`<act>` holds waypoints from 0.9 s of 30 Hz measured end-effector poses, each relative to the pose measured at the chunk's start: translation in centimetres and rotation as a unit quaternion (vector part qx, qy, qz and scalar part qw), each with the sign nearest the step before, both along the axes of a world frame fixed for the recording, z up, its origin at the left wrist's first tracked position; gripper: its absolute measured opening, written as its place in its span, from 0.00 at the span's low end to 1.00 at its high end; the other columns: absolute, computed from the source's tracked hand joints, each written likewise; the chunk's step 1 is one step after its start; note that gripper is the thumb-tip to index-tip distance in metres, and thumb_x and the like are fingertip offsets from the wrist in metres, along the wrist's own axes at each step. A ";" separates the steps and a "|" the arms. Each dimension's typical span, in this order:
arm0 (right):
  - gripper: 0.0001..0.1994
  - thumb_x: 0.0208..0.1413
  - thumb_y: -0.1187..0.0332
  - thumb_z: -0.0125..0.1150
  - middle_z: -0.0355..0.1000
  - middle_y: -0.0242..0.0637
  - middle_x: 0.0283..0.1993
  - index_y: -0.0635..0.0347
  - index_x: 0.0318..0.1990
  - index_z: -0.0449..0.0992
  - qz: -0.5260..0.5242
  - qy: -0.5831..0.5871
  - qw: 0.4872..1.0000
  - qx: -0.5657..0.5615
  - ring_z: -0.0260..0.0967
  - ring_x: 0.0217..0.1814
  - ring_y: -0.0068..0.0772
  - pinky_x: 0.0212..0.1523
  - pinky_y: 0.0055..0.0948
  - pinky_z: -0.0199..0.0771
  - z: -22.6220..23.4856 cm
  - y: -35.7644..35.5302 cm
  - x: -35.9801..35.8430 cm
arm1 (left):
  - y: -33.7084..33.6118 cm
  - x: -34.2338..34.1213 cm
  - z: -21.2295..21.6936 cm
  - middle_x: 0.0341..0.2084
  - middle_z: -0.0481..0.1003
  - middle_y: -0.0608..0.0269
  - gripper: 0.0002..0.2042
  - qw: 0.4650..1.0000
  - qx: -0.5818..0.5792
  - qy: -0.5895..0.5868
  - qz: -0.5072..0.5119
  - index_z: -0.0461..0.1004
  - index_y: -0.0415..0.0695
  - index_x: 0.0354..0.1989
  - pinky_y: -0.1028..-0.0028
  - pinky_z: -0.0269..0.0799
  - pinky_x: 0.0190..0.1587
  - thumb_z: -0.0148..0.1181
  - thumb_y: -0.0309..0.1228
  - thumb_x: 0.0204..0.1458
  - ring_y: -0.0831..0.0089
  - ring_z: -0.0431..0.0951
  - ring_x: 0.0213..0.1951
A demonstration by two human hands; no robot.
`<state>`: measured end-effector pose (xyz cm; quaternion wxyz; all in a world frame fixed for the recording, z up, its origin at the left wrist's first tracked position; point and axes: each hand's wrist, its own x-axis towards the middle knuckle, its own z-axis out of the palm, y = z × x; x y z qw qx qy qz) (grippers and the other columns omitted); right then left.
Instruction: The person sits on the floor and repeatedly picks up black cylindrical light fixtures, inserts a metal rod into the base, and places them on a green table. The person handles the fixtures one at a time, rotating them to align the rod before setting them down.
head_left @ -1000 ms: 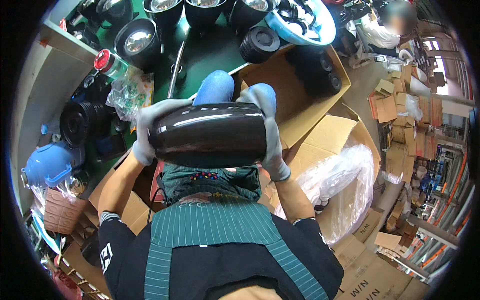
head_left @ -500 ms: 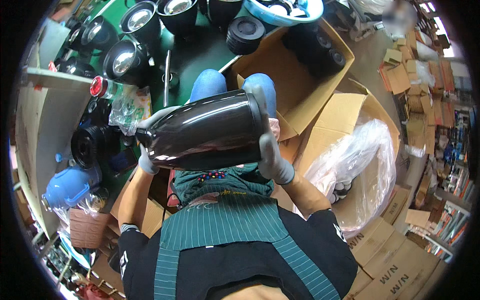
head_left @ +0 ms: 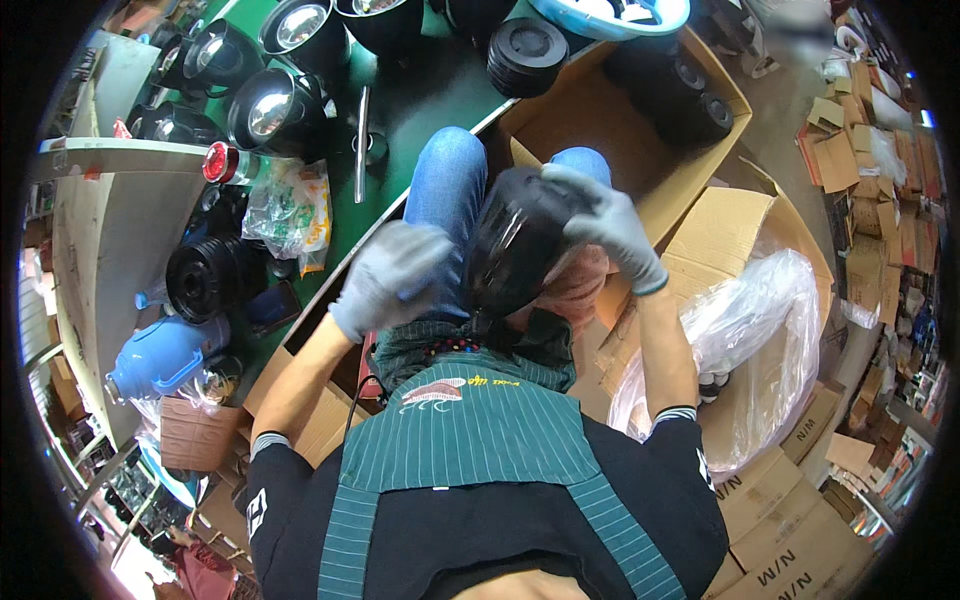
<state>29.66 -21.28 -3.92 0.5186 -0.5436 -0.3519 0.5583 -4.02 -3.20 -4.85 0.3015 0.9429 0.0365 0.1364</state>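
A glossy black vacuum jug body [head_left: 512, 245] stands tilted between my knees over my lap, its flat matte base turned up and its narrow end down by the apron [head_left: 465, 425]. My right hand [head_left: 612, 222], in a grey glove, grips the edge of that base with the fingers over it. To the left of the jug, my left hand [head_left: 395, 272], also gloved, is off it with the fingers stretched out and slightly smeared by motion. Nothing shows in the left hand.
Black jugs with silvery insides [head_left: 270, 112], a metal rod [head_left: 361, 145] and stacked black discs [head_left: 525, 58] are on the green table [head_left: 410, 95]. Right of me stand open cartons [head_left: 715, 235], one lined with clear plastic [head_left: 750, 320]. A blue jug [head_left: 165, 355] sits at left.
The jug has swung from lying sideways between both hands to standing base-up between my knees. My left hand has let go of its narrow end.
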 end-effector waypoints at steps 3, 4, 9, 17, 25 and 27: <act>0.44 0.45 0.62 0.82 0.67 0.46 0.78 0.61 0.73 0.73 0.089 -0.287 0.953 0.034 0.65 0.80 0.46 0.81 0.41 0.60 -1.6 0.4 -3.3 | 4.1 1.6 -3.3 0.63 0.78 0.45 0.24 0.936 -0.041 -0.053 0.345 0.77 0.38 0.65 0.52 0.70 0.69 0.67 0.27 0.60 0.44 0.76 0.65; 0.45 0.45 0.60 0.83 0.66 0.47 0.79 0.61 0.73 0.72 0.089 -0.276 0.956 0.044 0.64 0.81 0.47 0.82 0.42 0.59 -1.8 0.7 -4.1 | 6.4 2.0 -5.1 0.66 0.74 0.40 0.30 0.916 0.059 -0.025 0.395 0.71 0.37 0.71 0.53 0.68 0.70 0.68 0.37 0.63 0.43 0.74 0.66; 0.54 0.43 0.53 0.86 0.64 0.47 0.80 0.61 0.78 0.66 0.083 -0.257 0.958 0.098 0.60 0.83 0.47 0.83 0.43 0.56 -3.0 1.8 -4.9 | 12.2 3.5 -11.5 0.58 0.76 0.41 0.31 0.839 0.008 0.201 0.505 0.68 0.48 0.74 0.49 0.77 0.59 0.65 0.43 0.65 0.43 0.80 0.56; 0.61 0.64 0.26 0.55 0.49 0.63 0.84 0.64 0.86 0.36 -0.095 0.203 0.967 0.123 0.54 0.85 0.59 0.83 0.50 0.54 -3.1 1.0 -8.8 | 6.1 7.4 7.3 0.51 0.85 0.60 0.27 0.899 -0.411 0.154 0.012 0.77 0.44 0.70 0.68 0.84 0.49 0.72 0.24 0.61 0.77 0.83 0.45; 0.33 0.78 0.49 0.52 0.82 0.40 0.47 0.68 0.77 0.63 -0.167 0.308 0.929 0.123 0.84 0.55 0.38 0.64 0.41 0.83 -2.0 4.3 -8.3 | -0.3 5.9 10.7 0.46 0.82 0.41 0.31 0.972 -0.103 0.201 0.067 0.71 0.45 0.72 0.54 0.81 0.52 0.69 0.25 0.58 0.43 0.85 0.47; 0.28 0.80 0.56 0.52 0.80 0.33 0.38 0.68 0.76 0.66 -0.120 0.360 0.912 0.155 0.85 0.50 0.34 0.60 0.38 0.86 -4.0 5.8 -7.3 | -3.4 5.3 10.3 0.52 0.79 0.38 0.36 0.978 -0.035 0.171 0.112 0.65 0.39 0.75 0.54 0.79 0.57 0.71 0.27 0.56 0.43 0.82 0.55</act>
